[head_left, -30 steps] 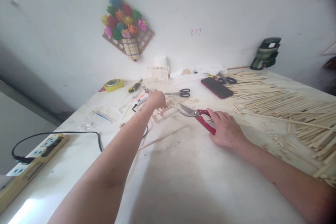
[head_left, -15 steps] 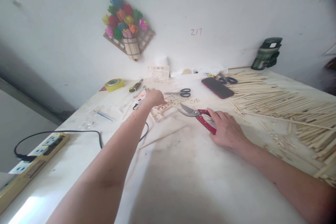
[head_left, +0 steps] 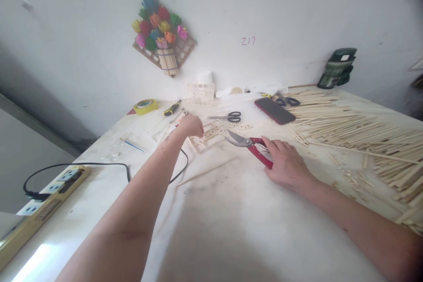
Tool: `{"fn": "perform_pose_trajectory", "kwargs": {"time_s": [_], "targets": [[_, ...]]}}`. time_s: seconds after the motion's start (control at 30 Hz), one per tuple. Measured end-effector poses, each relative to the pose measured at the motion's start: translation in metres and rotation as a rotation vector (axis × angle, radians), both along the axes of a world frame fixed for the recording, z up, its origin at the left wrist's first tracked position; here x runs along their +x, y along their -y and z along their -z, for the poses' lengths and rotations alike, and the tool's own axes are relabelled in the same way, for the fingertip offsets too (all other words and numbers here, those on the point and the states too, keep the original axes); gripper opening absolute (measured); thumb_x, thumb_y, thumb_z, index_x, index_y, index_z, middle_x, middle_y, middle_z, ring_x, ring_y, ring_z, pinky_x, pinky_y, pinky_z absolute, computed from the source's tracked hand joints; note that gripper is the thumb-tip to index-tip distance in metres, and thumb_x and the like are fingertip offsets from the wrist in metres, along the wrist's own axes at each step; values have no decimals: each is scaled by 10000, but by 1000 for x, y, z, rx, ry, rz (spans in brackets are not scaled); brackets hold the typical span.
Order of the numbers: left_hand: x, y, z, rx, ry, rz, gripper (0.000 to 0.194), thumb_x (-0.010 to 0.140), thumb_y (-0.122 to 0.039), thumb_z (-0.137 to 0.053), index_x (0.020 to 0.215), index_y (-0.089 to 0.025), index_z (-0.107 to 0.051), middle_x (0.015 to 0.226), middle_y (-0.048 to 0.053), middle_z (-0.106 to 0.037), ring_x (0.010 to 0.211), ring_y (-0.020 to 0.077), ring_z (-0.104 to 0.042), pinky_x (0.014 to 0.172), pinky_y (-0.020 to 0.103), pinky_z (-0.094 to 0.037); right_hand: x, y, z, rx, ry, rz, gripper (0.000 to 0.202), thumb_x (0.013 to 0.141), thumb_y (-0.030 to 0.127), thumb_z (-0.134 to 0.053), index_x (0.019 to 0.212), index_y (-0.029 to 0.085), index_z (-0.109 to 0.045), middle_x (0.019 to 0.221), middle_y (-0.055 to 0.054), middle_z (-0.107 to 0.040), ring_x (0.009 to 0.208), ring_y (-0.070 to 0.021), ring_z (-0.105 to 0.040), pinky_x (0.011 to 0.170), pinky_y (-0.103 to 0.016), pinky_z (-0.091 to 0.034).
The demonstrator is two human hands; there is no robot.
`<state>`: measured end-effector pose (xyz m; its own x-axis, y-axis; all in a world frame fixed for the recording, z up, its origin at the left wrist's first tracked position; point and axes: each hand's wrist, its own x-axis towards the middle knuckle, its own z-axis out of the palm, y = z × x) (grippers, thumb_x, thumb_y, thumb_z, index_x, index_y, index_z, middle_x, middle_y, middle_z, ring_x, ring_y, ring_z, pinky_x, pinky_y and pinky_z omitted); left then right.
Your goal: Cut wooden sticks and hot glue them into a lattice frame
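Observation:
In the head view my right hand (head_left: 287,163) is wrapped round the red handles of a pair of pruning shears (head_left: 247,142). The blades lie spread apart and point left over the table. My left hand (head_left: 193,125) reaches far forward, back of the hand up and fingers curled downward; their tips and anything in them are hidden. Beside and partly under it is a flat lattice frame of pale wooden sticks (head_left: 199,144). Several small wooden squares (head_left: 244,126) lie right of the frame. Small black-handled scissors (head_left: 234,117) rest just behind it.
Many thin wooden sticks (head_left: 350,128) cover the right side, near a phone (head_left: 275,110). A power strip (head_left: 49,202) with a black cord (head_left: 109,164) lies at left. Yellow tape (head_left: 146,106) and a utility knife (head_left: 172,108) sit at the back. A loose stick (head_left: 206,172) lies in front.
My left hand has shifted slightly left and nearer over the table, uncovering more of the lattice frame's right part. My right hand and the shears have stayed put.

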<state>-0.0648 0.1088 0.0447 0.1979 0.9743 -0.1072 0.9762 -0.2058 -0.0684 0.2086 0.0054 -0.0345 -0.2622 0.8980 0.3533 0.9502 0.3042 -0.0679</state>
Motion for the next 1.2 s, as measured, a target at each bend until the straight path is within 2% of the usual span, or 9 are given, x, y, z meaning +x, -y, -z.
{"fn": "perform_pose_trajectory", "kwargs": {"time_s": [0.1, 0.23, 0.4, 0.7, 0.9, 1.03, 1.13, 1.2], "targets": [[-2, 0, -1, -10, 1, -14, 207, 556, -272, -657, 754, -247, -711, 876, 48, -675, 1039, 270, -471, 831, 345, -359, 0, 1, -1, 4, 1, 3, 695, 602, 234, -563, 1258, 145, -352, 998, -104, -538, 918, -246, -473, 803, -341, -331], [-10, -2, -4, 1, 68, -52, 228, 568, -277, -634, 779, -235, -712, 872, 37, -675, 900, 222, -556, 737, 282, -396, -1, 1, -2, 3, 20, 14, 686, 610, 242, -564, 1257, 136, -362, 1006, -105, -540, 906, -242, -477, 800, -336, -332], [-17, -1, -6, 81, 158, -130, 225, 587, -286, -612, 782, -231, -710, 830, 33, -676, 791, 195, -590, 697, 262, -416, -2, 2, -4, 6, 35, 18, 677, 617, 240, -561, 1256, 127, -369, 1000, -106, -544, 898, -240, -478, 785, -326, -327], [-19, 25, -11, 392, 466, -285, 263, 663, -336, -536, 814, -172, -676, 804, 51, -675, 770, 176, -594, 682, 246, -439, -2, 2, -4, -19, 10, 43, 666, 620, 256, -559, 1248, 131, -378, 1008, -110, -544, 909, -241, -474, 778, -327, -318], [-9, 48, -10, 466, 660, -278, 265, 737, -335, -451, 792, -168, -649, 751, 38, -678, 710, 155, -596, 687, 270, -448, -4, 4, -6, -27, -24, 92, 797, 622, 259, -571, 1328, 99, -238, 1033, -139, -541, 921, -263, -470, 775, -345, -324], [13, 75, -3, 428, 687, -247, 275, 766, -345, -434, 839, -180, -642, 760, 31, -674, 716, 156, -592, 672, 274, -441, -5, 7, -9, -35, -29, 121, 829, 624, 275, -561, 1346, 79, -202, 1033, -142, -544, 910, -263, -476, 770, -346, -323], [33, 101, 12, 305, 587, -157, 212, 738, -324, -489, 806, -204, -649, 774, 25, -668, 722, 169, -582, 641, 276, -430, -6, 8, -10, -40, -37, 141, 835, 630, 293, -553, 1351, 74, -192, 1036, -141, -543, 919, -264, -475, 774, -349, -321], [43, 115, 26, 280, 498, -97, 198, 732, -337, -512, 794, -204, -646, 801, 34, -663, 787, 194, -569, 656, 289, -429, -6, 9, -11, -41, -42, 158, 833, 631, 299, -549, 1352, 76, -198, 1054, -141, -538, 932, -264, -475, 781, -347, -320]]}}
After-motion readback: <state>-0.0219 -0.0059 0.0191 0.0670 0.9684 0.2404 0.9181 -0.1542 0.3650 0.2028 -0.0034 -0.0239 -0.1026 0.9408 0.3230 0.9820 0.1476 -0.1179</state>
